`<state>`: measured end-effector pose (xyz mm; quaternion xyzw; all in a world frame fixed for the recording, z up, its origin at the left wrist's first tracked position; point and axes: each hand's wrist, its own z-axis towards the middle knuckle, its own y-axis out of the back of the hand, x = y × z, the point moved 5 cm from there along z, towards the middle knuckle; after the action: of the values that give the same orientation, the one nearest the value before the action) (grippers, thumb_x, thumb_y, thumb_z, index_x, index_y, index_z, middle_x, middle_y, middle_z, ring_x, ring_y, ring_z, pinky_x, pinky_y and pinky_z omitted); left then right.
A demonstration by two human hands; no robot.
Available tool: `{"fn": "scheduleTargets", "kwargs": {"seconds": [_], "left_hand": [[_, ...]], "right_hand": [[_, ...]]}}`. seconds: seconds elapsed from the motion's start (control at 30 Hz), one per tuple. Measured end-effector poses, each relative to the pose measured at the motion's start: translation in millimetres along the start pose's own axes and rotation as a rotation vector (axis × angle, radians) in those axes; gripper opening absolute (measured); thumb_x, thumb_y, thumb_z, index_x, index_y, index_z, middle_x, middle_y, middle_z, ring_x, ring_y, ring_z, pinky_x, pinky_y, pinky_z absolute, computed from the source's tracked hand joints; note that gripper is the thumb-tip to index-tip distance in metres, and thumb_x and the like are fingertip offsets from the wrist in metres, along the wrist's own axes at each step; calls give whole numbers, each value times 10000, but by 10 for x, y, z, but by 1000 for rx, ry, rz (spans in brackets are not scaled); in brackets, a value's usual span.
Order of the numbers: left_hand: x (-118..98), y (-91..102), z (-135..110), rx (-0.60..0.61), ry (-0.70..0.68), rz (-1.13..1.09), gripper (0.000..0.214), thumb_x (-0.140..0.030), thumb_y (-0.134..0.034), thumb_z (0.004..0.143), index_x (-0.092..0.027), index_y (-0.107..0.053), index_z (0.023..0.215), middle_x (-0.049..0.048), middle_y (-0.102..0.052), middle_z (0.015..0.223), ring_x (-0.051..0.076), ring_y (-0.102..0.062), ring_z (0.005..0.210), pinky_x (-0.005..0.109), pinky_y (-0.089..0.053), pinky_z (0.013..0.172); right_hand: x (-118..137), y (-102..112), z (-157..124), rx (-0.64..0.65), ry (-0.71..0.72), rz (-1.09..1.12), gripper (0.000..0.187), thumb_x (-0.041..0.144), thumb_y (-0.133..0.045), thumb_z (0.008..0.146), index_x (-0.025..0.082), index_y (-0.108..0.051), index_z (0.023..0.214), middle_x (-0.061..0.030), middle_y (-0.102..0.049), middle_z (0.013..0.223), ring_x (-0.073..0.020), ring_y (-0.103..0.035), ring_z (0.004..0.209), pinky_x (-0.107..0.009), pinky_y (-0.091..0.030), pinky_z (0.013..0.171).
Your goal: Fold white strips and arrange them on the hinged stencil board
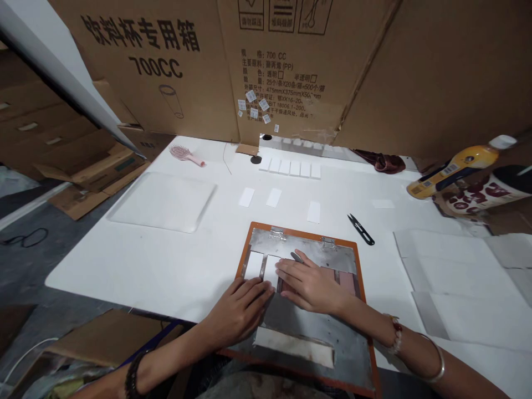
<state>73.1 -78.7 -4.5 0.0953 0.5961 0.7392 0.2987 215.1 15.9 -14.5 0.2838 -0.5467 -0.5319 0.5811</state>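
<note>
A metal plate fixture (299,316) with an orange border and two hinges lies at the table's front edge. White strips (253,266) sit in its left slots, while reddish-brown slots show farther right. My left hand (243,307) lies palm down over the lower left slots, fingers stretched and fingertips at the second white strip (271,268). My right hand (311,285) rests with its fingertips on that strip. From between its fingers juts the dark rounded end of a slim tool (296,257); the rest is hidden under the hand.
Behind the fixture lie loose white cards (273,197) and a row of white pieces (290,167). Black thread snips (361,229) lie to the right, near white sheets (465,282). A pink hairbrush (187,155), a clear tray (162,200), a bottle (457,169) and tall cardboard (208,72) surround them.
</note>
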Motion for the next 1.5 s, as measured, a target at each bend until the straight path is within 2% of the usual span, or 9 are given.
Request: {"fn": "scheduleTargets", "kwargs": {"seconds": [0.33, 0.5, 0.7, 0.83, 0.9, 0.97, 1.07, 1.2, 1.5], "left_hand": [[39, -102, 8, 169, -48, -40, 474, -96, -436, 827, -77, -480, 1298, 118, -583, 1302, 269, -499, 1215, 458, -322, 1063], [16, -74, 105, 212, -101, 51, 340, -180, -539, 802, -82, -589, 1123, 132, -649, 1105, 270, -553, 1073, 436, -290, 1074], [45, -9, 244, 283, -196, 108, 140, -188, -566, 776, -132, -602, 898, 66, -614, 833, 215, -547, 811, 437, -326, 1023], [91, 12, 301, 328, -176, 92, 78, -244, -551, 799, -170, -544, 821, 45, -596, 813, 200, -518, 723, 379, -421, 826], [90, -2, 295, 331, -186, 108, 58, -231, -538, 807, -175, -527, 813, 41, -592, 810, 199, -512, 713, 366, -421, 777], [91, -8, 269, 311, -193, 129, 32, -204, -534, 810, -176, -522, 821, 35, -593, 807, 199, -517, 722, 381, -407, 813], [116, 40, 212, 238, -185, 106, 123, -238, -544, 840, -176, -542, 946, 36, -623, 898, 206, -547, 806, 431, -353, 925], [186, 201, 171, 132, -146, -10, 229, -258, -529, 882, -213, -529, 1107, 36, -634, 1095, 202, -558, 939, 411, -328, 958], [471, 457, 320, 27, 110, -327, 201, -215, -468, 893, -233, -628, 1012, 50, -662, 1031, 201, -578, 933, 432, -376, 921]], "right_hand": [[21, 49, 176, 143, -55, 130, 372, 388, -452, 944, 117, -569, 1170, -140, -644, 1171, -245, -560, 1151, -516, -137, 1161], [24, 0, 303, 125, 7, 110, 362, 349, -445, 931, 88, -569, 1150, -182, -616, 1220, -253, -536, 1193, -493, -171, 1153], [28, -14, 314, 133, 0, 148, 439, 379, -439, 933, 95, -520, 1257, -161, -583, 1285, -245, -493, 1243, -517, -88, 1164], [-399, 168, 570, 57, -226, 161, 395, 447, -484, 923, 219, -548, 1239, -55, -615, 1232, -200, -541, 1162, -498, -132, 1161], [-779, 262, 791, -39, -409, 96, 417, 432, -433, 955, 171, -516, 1270, -114, -575, 1254, -236, -519, 1171, -525, -270, 1092], [-1155, 286, 1010, -98, -577, 39, 442, 427, -505, 929, 129, -515, 1256, -152, -539, 1267, -282, -504, 1176, -537, -366, 1007], [-1539, 200, 1249, -121, -715, 19, 389, 403, -583, 898, 162, -550, 1202, -100, -537, 1265, -265, -526, 1145, -511, -426, 960], [-1719, 44, 1341, -152, -777, 100, 346, 366, -583, 907, 163, -560, 1186, -89, -554, 1238, -242, -555, 1101, -479, -464, 926], [-1879, 7, 1318, -248, -811, 599, 311, 351, -565, 924, 153, -561, 1164, -70, -606, 1110, -179, -621, 912, -374, -541, 776]]}}
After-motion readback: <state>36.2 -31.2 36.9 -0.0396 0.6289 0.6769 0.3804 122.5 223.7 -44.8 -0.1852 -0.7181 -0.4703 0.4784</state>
